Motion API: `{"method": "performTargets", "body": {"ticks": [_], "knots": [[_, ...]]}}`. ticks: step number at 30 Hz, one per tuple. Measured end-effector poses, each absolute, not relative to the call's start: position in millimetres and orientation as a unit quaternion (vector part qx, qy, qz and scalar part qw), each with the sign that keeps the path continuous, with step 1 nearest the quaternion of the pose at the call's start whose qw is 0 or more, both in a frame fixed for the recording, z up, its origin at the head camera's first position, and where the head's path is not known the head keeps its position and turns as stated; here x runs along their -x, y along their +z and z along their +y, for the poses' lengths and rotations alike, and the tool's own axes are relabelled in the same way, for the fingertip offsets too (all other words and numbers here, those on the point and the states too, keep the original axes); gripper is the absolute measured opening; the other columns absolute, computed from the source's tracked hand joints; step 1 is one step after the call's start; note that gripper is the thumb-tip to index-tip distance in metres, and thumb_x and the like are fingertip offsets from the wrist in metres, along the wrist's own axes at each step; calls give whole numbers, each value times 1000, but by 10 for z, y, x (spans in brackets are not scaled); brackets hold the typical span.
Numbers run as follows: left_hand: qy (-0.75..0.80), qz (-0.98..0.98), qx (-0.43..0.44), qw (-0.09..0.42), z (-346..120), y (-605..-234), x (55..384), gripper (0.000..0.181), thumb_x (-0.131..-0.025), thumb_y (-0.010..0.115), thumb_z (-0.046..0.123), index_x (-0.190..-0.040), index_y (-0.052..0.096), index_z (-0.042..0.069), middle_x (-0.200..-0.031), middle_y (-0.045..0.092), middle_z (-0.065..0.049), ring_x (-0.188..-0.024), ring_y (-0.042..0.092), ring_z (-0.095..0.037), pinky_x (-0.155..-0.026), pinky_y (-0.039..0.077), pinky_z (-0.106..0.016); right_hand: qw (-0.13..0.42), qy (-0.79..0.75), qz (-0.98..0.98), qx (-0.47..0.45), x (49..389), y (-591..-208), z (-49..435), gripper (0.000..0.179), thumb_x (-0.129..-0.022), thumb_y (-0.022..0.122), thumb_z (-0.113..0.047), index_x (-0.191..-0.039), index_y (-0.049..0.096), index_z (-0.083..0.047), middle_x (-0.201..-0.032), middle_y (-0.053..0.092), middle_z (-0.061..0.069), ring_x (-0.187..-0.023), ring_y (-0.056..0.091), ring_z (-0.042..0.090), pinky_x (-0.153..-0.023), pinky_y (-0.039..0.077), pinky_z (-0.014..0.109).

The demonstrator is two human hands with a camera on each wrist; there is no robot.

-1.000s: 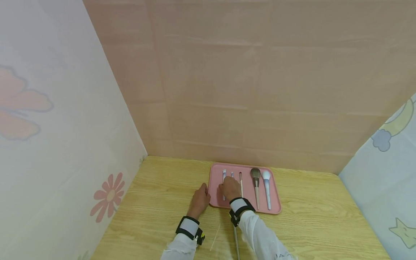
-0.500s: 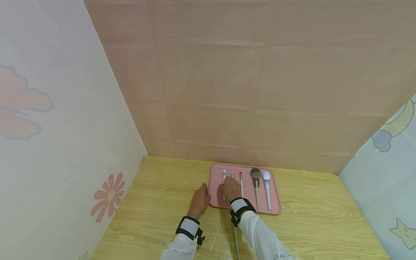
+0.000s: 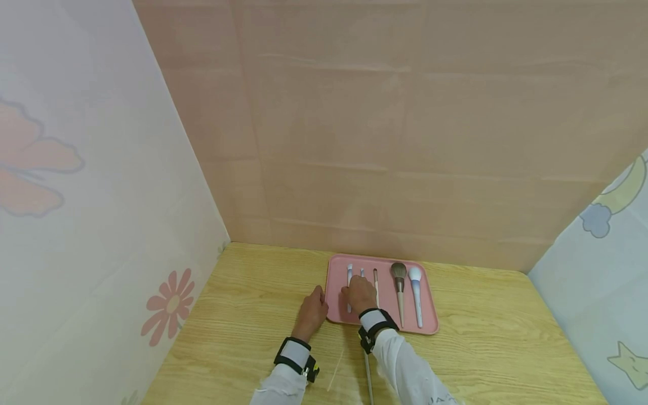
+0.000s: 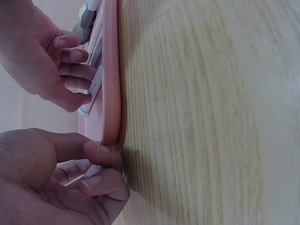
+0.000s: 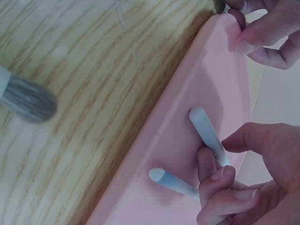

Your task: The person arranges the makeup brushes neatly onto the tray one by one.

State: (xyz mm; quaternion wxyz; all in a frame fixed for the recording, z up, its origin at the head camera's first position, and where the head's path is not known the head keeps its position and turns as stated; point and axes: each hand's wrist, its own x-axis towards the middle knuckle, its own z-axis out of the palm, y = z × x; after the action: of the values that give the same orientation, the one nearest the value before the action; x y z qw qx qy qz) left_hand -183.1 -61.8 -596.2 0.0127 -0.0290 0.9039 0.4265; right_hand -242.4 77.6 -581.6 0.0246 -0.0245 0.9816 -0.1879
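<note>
A pink tray (image 3: 336, 264) lies on the table against the back wall. My left hand (image 3: 311, 312) holds its near left corner, thumb over the rim (image 5: 239, 33) and fingers curled at the outside. My right hand (image 3: 360, 293) reaches over the tray and pinches the white handle of the leftmost makeup brush (image 5: 206, 131) between thumb and fingers. Beside it lies a slim blue-and-white brush (image 5: 173, 182), partly hidden by that hand. A thin dark-tipped brush (image 3: 376, 278), a big brown-bristled brush (image 3: 399, 275) and a white-bristled brush (image 3: 416, 292) lie farther right.
On the table, a thin pale rod (image 3: 368, 377) runs from under the right wrist toward the near edge. A grey-bristled brush head (image 5: 30, 98) shows over the wood in the right wrist view. Patterned cloth walls (image 3: 172, 304) flank the wooden table (image 3: 486, 337).
</note>
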Motion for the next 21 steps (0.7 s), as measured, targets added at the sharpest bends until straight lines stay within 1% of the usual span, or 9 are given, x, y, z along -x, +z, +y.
{"method": "performTargets", "body": {"ticks": [4,15,21], "knots": [[430,902,29,14,-622,-5970,1833,7,-93,55,-1,-90,49,2,-68,45,-3,-61,44,-15,-52,32,-26,26,-189,981,25,2420,-5802,777,28,-89,71,-27,-78,60,-4,-64,62,6,-55,60,18,-50,48,35],[434,900,25,19,-630,-5970,1835,5,-94,54,0,-92,50,2,-70,47,-4,-63,46,-16,-53,34,-27,36,-198,979,12,2418,-5796,780,31,-89,71,-28,-69,59,-7,-58,59,2,-50,56,16,-47,45,33],[434,900,25,16,-633,-5967,1832,5,-94,54,0,-92,51,1,-69,46,-3,-62,45,-15,-53,33,-26,36,-207,977,21,2380,-5783,785,32,-90,70,-29,-70,57,-8,-58,56,2,-49,54,15,-45,41,31]]}}
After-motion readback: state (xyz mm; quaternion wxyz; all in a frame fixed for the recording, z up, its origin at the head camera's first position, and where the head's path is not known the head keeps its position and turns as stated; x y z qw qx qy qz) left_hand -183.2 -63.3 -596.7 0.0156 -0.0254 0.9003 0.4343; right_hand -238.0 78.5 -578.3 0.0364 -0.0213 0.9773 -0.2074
